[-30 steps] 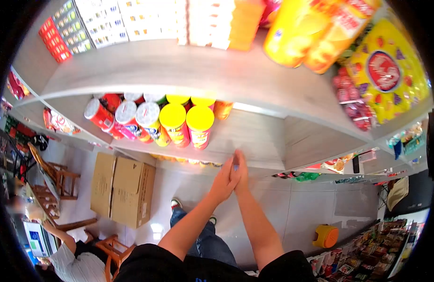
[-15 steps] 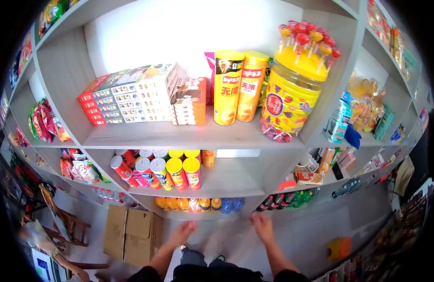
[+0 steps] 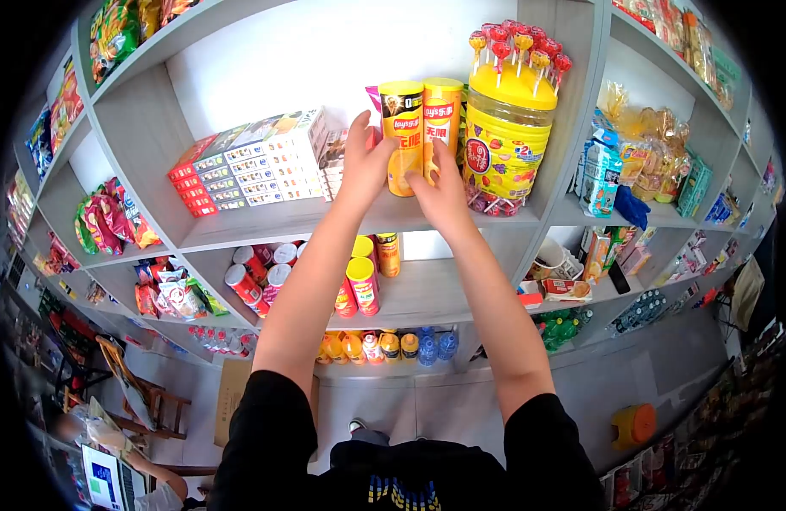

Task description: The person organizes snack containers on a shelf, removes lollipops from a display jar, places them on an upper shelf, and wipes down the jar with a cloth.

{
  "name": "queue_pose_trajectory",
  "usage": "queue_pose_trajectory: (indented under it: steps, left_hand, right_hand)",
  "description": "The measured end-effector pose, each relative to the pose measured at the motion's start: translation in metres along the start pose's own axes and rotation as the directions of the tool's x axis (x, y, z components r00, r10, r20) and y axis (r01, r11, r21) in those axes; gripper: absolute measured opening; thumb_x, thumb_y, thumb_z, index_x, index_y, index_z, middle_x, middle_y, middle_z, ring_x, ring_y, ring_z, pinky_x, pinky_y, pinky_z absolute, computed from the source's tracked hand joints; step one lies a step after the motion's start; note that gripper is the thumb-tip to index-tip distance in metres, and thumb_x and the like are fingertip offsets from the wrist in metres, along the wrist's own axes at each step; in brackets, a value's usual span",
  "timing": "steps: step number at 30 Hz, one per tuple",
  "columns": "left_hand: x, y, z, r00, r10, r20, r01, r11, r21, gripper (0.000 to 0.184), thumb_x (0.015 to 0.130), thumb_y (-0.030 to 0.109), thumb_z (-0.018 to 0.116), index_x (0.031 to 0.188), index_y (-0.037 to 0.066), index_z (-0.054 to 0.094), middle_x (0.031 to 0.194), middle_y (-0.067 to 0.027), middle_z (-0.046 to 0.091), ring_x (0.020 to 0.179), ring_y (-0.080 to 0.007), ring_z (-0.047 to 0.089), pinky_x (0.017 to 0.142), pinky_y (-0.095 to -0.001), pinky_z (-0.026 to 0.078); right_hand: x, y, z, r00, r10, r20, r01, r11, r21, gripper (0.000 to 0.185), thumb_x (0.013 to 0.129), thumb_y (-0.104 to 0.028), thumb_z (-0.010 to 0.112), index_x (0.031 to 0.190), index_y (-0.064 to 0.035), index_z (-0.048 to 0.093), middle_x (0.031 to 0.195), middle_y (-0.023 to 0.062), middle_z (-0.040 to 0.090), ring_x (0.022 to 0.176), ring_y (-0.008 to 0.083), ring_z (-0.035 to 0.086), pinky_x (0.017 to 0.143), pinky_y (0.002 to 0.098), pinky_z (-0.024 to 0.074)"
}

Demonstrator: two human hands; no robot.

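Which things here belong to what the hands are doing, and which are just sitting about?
Probably part of the job:
- left hand
- right hand
- two tall canisters by the hands

Just sitting about:
- lollipop jar
- stacked boxes
- cardboard box
- laptop

At upper centre, one left hand, one right hand and two tall cans; just right of them, one lollipop jar. Below centre, at least two blue bottles. Lower right, one stool; lower left, one laptop.

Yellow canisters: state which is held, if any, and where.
Cannot tell: the left hand is beside the left canister, the right hand at its lower right.
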State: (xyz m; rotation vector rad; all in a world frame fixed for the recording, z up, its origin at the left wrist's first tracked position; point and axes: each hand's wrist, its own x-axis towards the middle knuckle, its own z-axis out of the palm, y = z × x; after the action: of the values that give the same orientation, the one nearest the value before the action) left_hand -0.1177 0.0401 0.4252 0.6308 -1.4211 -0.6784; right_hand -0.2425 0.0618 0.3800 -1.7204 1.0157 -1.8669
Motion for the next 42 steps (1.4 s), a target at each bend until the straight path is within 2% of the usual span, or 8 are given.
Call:
queue_pose_trajectory:
  steps: [5,7,14,17,24,30,40,42]
  left_hand:
    - [0.023,-0.033,0.012,0.984,-0.169,-0.048,0.171,0.985,0.035,0.058,0.077,0.007,0.059,0.13,-0.006,0.039,0.118,-0.0192,0.055,0.107,-0.0228,0.055,0.089,-0.032,0.046]
    - [0.031,-0.061,0.011,0.987,-0.068,0.146,0.078,0.995,-0.065,0.054,0.077,0.007,0.058,0.127,-0.007,0.043,0.112,-0.0189,0.058,0.101,-0.0219,0.058,0.085,-0.0312,0.047]
    - [-0.001,-0.03,0.007,0.992,-0.114,0.05,0.116,0.993,-0.039,0.051,0.074,0.004,0.059,0.122,-0.007,0.046,0.112,-0.0183,0.057,0.102,-0.0214,0.058,0.084,-0.0316,0.048]
    - [-0.014,-0.026,0.006,0.998,0.055,0.014,-0.056,0.997,0.06,0.055,0.073,0.004,0.06,0.124,-0.007,0.044,0.111,-0.0177,0.057,0.104,-0.0232,0.057,0.087,-0.0336,0.047]
    - [-0.081,0.02,-0.002,0.992,0.098,0.084,-0.102,0.994,0.042,0.063,0.076,0.008,0.065,0.133,-0.002,0.039,0.13,-0.0187,0.043,0.118,-0.0269,0.047,0.098,-0.0381,0.039]
    - [-0.164,0.042,-0.024,0.939,0.124,0.321,-0.189,0.965,0.18,0.07,0.075,0.009,0.066,0.138,0.0,0.035,0.136,-0.0206,0.038,0.126,-0.0345,0.037,0.105,-0.042,0.029]
    - [-0.275,-0.054,-0.031,0.869,-0.349,0.352,0.345,0.936,0.077,0.072,0.077,0.008,0.064,0.14,-0.001,0.031,0.14,-0.0214,0.036,0.13,-0.0369,0.034,0.108,-0.0408,0.027]
    - [-0.294,-0.085,-0.033,0.833,-0.425,0.353,0.417,0.903,0.105,0.075,0.078,0.007,0.064,0.144,0.005,0.029,0.147,-0.0154,0.03,0.137,-0.0277,0.027,0.105,-0.042,0.032]
  right_hand:
    - [0.023,0.04,0.026,0.999,-0.037,-0.023,0.037,0.999,-0.027,0.081,0.073,-0.019,0.07,0.138,0.0065,0.028,0.127,0.028,0.048,0.122,0.0358,0.047,0.101,0.0388,0.0392]
    - [0.021,0.03,0.027,0.996,-0.078,-0.032,0.072,0.984,-0.166,0.082,0.074,-0.018,0.07,0.139,0.0067,0.026,0.126,0.0282,0.05,0.12,0.0377,0.049,0.098,0.0403,0.0405]
    - [0.019,0.016,0.014,0.997,-0.029,-0.068,0.008,0.956,-0.294,0.078,0.072,-0.021,0.074,0.134,0.0067,0.036,0.115,0.0259,0.054,0.105,0.0376,0.054,0.09,0.0409,0.044]
    - [0.015,0.02,0.011,0.985,-0.12,-0.126,0.059,0.911,-0.409,0.07,0.07,-0.019,0.077,0.127,0.0026,0.044,0.109,0.0211,0.055,0.102,0.0342,0.055,0.088,0.0389,0.0454]
    - [-0.025,-0.011,-0.008,0.998,-0.01,-0.064,0.013,0.999,0.043,0.075,0.069,-0.012,0.08,0.13,-0.0022,0.038,0.121,0.0153,0.052,0.109,0.027,0.055,0.084,0.0384,0.0504]
    - [-0.112,-0.046,-0.046,0.99,0.115,0.076,-0.112,0.993,-0.041,0.073,0.068,-0.008,0.081,0.129,-0.0013,0.042,0.121,0.0118,0.052,0.109,0.0228,0.056,0.087,0.0365,0.0494]
    - [-0.224,0.059,-0.059,0.843,0.514,0.16,-0.475,0.85,-0.226,0.063,0.068,-0.005,0.079,0.123,-0.0042,0.048,0.12,0.0084,0.051,0.109,0.0208,0.057,0.087,0.0361,0.0504]
    - [-0.234,0.082,-0.053,0.832,0.538,0.138,-0.493,0.829,-0.264,0.062,0.068,-0.004,0.078,0.123,-0.0056,0.049,0.119,0.0078,0.051,0.11,0.0204,0.056,0.086,0.0363,0.0505]
